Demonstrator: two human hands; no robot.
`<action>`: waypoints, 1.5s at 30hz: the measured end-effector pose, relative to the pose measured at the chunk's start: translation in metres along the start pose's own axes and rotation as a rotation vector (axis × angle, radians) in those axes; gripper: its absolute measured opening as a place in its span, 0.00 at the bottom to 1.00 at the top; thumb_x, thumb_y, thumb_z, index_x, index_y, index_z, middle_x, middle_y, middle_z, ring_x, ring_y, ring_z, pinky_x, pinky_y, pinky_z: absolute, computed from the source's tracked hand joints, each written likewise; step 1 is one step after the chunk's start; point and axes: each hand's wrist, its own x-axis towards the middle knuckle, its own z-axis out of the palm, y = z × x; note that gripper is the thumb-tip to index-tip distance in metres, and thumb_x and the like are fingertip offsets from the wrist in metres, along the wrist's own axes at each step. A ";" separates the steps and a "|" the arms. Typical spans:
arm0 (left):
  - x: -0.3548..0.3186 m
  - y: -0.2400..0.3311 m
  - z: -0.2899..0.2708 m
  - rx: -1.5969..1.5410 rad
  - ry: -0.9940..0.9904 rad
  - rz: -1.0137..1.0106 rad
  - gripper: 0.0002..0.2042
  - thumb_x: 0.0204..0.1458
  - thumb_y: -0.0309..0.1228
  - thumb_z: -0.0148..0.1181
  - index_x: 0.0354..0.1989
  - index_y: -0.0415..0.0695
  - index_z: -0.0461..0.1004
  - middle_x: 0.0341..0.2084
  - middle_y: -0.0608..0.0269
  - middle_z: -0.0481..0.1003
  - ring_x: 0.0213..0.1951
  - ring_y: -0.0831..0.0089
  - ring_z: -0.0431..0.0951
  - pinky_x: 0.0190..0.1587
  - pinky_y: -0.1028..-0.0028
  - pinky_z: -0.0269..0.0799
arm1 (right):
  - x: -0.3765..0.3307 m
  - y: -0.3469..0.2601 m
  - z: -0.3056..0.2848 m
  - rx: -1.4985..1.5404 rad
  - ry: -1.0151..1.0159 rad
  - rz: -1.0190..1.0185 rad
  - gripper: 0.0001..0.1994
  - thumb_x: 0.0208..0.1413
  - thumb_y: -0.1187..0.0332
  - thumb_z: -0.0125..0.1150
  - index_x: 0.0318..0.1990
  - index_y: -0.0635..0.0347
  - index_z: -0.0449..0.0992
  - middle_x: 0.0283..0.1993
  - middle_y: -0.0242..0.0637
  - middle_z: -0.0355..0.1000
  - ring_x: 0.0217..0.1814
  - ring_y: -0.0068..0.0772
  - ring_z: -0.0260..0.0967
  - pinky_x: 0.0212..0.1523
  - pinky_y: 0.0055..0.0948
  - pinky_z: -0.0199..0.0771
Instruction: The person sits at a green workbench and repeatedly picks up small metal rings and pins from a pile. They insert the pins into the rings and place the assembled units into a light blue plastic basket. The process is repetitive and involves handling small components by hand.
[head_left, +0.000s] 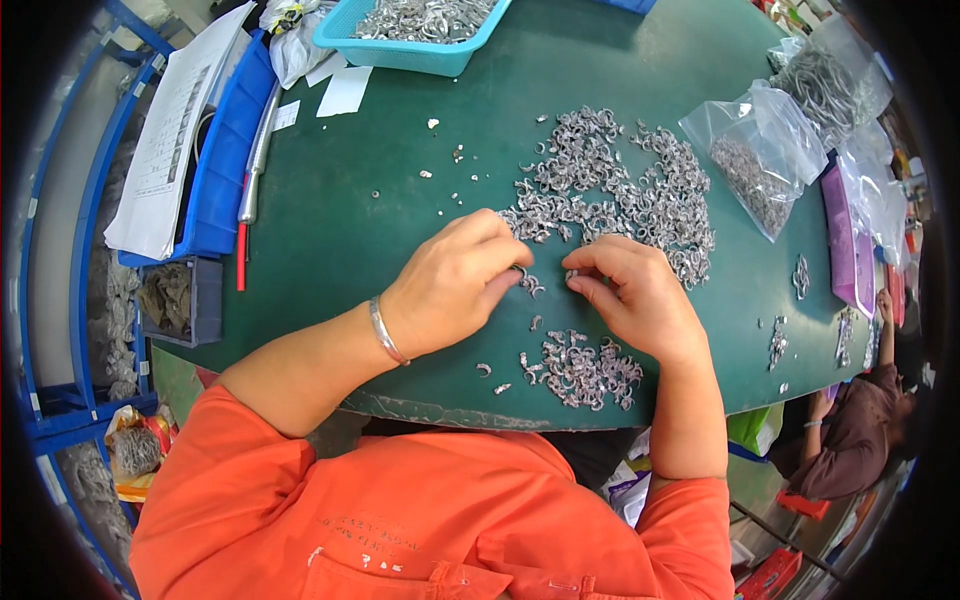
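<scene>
Two heaps of small silvery metal rings [610, 185] on the green table. Three clear plastic bags [765, 150] of parts. One turquoise plastic basket [405, 50].

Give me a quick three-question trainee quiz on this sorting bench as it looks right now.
1. True or false: the left hand wears a silver bracelet at the wrist.
2. Where is the smaller pile of metal pieces compared with the large pile? A) farther from the person B) nearer the person, by the table edge C) inside the teal basket
3. Fill in: the right hand pinches a small piece between its ____.

Key
1. True.
2. B. It lies just below both hands on the green table.
3. Fingertips, close to those of the left hand.
</scene>
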 end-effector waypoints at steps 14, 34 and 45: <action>0.005 0.012 -0.004 -0.151 0.057 -0.137 0.09 0.45 0.17 0.68 0.34 0.41 0.78 0.32 0.60 0.77 0.34 0.64 0.78 0.37 0.70 0.75 | -0.001 -0.001 0.009 -0.170 0.098 -0.050 0.08 0.50 0.77 0.68 0.38 0.62 0.79 0.33 0.41 0.73 0.35 0.45 0.73 0.35 0.37 0.74; 0.000 0.012 0.002 -0.324 -0.012 -0.163 0.13 0.47 0.20 0.72 0.41 0.38 0.79 0.35 0.59 0.80 0.34 0.72 0.82 0.39 0.75 0.79 | -0.002 -0.007 0.011 0.401 0.036 0.172 0.04 0.56 0.80 0.66 0.38 0.66 0.79 0.35 0.34 0.78 0.36 0.23 0.75 0.37 0.23 0.77; 0.002 0.010 -0.003 -0.702 -0.121 -0.533 0.08 0.57 0.20 0.65 0.44 0.34 0.78 0.36 0.61 0.81 0.38 0.78 0.82 0.44 0.78 0.79 | -0.002 -0.003 0.012 0.556 0.014 0.216 0.05 0.58 0.81 0.62 0.41 0.66 0.79 0.32 0.33 0.79 0.34 0.21 0.76 0.38 0.22 0.78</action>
